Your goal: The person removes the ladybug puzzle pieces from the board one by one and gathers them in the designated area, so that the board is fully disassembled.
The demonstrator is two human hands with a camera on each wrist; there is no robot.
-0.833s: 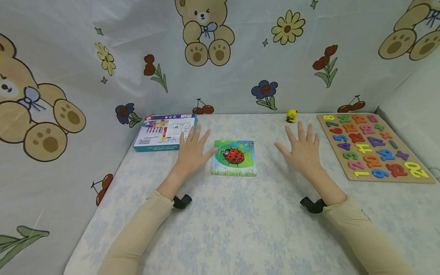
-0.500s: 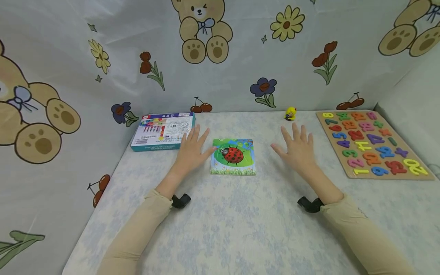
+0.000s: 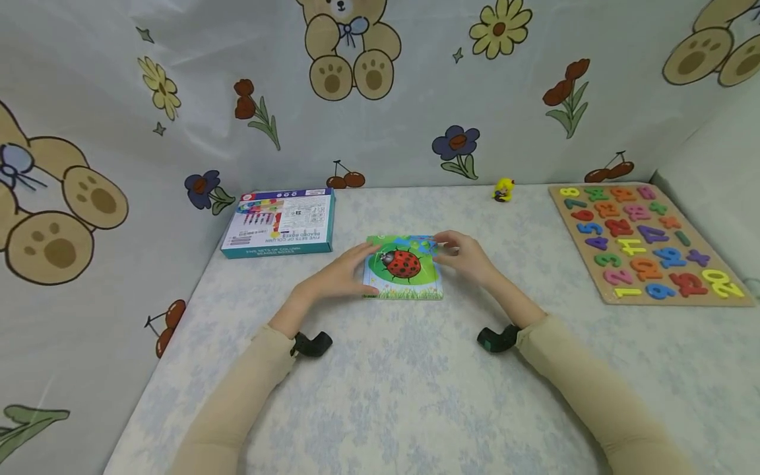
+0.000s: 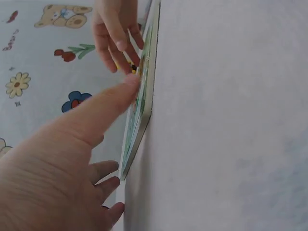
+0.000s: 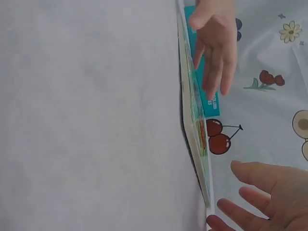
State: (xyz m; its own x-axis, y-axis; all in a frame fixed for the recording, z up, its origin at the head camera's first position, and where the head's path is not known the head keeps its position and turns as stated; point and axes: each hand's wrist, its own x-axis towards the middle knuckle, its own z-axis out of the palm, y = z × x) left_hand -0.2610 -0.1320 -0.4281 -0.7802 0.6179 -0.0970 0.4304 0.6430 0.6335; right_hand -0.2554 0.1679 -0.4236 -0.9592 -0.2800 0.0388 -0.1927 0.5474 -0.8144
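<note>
Two hands frame the ladybug board (image 3: pixel 410 285), which lies picture side up on the desk (image 3: pixel 380 382). At the board's left edge, the left hand (image 3: pixel 338 276) has its thumb and fingers spread apart; at its upper right, the right hand (image 3: pixel 466 258) has loosely bent, parted fingers. Neither appears to grasp anything (whether a fingertip touches the board, I cannot tell). The step in hand looks like reaching for the board; the next move, I judge, calls for bringing thumbs and fingers together on its opposite edges, evenly, as it looks thin.

Nearer the person than the board, a black wrist piece (image 3: pixel 313 344) sits at each cuff. Beyond the board to its left lies a flat box (image 3: pixel 285 224); beyond it to the right stands a small yellow figure (image 3: pixel 503 190). Well apart, on its right, lies the letter-and-number board (image 3: pixel 696 241).
</note>
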